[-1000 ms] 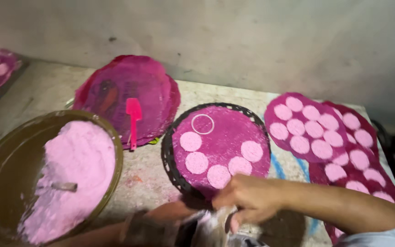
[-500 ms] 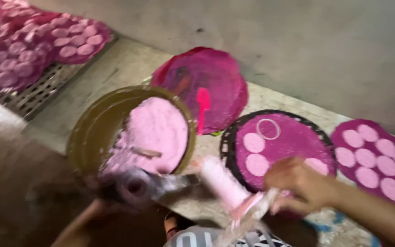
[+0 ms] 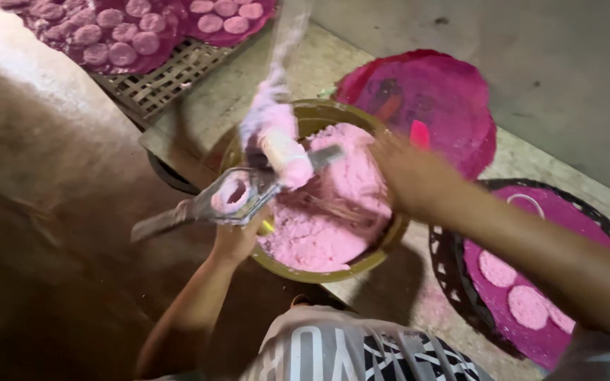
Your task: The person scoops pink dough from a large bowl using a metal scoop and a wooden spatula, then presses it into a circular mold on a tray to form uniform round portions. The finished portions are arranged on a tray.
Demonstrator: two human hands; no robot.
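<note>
Top left there's a woven bamboo rack [image 3: 171,74] with magenta cloths full of round pink discs [image 3: 111,34]. The left hand [image 3: 238,236] is closed round a flat metal press mould [image 3: 231,197], its ring packed with pink stuff, held over the rim of a big round olive-brown basin [image 3: 298,271] heaped with pink powder [image 3: 333,212]. The right hand [image 3: 407,173] is over the powder, too blurred to say if it's open. Far right, a dark round tray [image 3: 453,282] lined with magenta cloth holds a few pink discs.
</note>
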